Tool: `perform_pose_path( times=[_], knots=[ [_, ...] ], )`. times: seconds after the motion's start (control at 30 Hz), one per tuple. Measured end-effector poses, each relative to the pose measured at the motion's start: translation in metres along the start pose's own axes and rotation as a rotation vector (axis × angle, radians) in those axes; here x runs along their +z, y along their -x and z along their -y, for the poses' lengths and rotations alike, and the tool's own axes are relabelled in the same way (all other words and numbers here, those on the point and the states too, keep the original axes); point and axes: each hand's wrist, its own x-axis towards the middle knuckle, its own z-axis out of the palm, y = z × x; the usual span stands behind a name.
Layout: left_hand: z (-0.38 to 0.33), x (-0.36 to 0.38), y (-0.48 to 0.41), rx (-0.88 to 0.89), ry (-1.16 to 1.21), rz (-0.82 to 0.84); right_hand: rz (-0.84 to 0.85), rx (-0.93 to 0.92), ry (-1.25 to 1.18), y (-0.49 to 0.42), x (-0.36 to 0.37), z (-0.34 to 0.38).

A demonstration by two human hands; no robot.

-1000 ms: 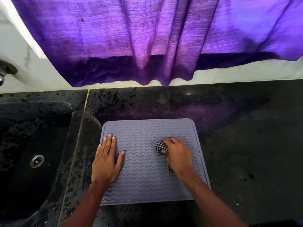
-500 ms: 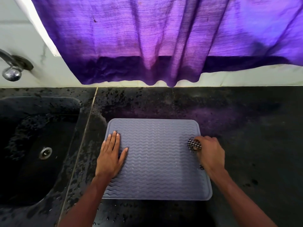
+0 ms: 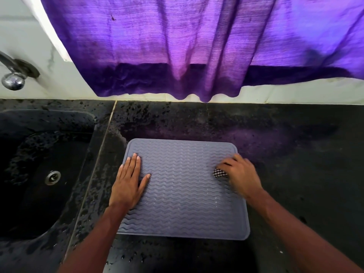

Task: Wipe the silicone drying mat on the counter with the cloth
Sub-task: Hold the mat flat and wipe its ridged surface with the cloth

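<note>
Mat (image 3: 183, 194): grey, on my black counter (image 3: 295, 154).
Left hand (image 3: 129, 184): flat on mat (fingers straight).
Right hand (image 3: 241, 175): grasping checked cloth (image 3: 219, 172).

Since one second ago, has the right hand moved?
Yes. The right hand, gripping the cloth, went rightward, from the middle of the mat to its right edge.

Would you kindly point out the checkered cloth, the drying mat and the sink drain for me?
checkered cloth (image 3: 219, 173), head view, the exposed bunched part.
drying mat (image 3: 183, 194), head view, its bare ribbed middle.
sink drain (image 3: 52, 177), head view, its metal centre.
</note>
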Motion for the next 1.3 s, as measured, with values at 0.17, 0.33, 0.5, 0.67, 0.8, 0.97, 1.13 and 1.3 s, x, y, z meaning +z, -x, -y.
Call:
perform_pose_path(
  times=[0.17, 0.33, 0.5, 0.67, 0.8, 0.97, 1.13, 1.3],
  knots=[
    [-0.003, -0.001, 0.000, -0.009, 0.003, 0.007, 0.047, 0.073, 0.099, 0.025, -0.009, -0.044],
    [-0.006, 0.001, -0.001, -0.020, -0.013, 0.017, -0.073, 0.140, -0.092, 0.013, -0.007, -0.016],
    [-0.006, 0.003, -0.001, -0.028, -0.016, -0.012, -0.104, -0.011, -0.249, -0.021, 0.010, 0.045],
    [-0.004, 0.006, 0.001, -0.021, -0.004, -0.032, 0.005, -0.105, -0.215, -0.023, 0.016, 0.049],
    [-0.004, 0.007, 0.001, -0.026, 0.001, -0.037, 0.113, -0.151, -0.160, -0.016, 0.004, 0.005],
    [-0.003, 0.008, 0.003, -0.020, 0.022, -0.056, 0.185, -0.095, -0.104, 0.009, -0.001, -0.055],
    [0.000, 0.005, 0.008, 0.017, 0.173, -0.085, 0.136, 0.049, -0.211, 0.018, 0.000, -0.063],
    [0.012, 0.001, 0.039, 0.106, 0.154, -0.215, -0.067, 0.044, -0.604, -0.002, 0.012, 0.028]
  ],
)
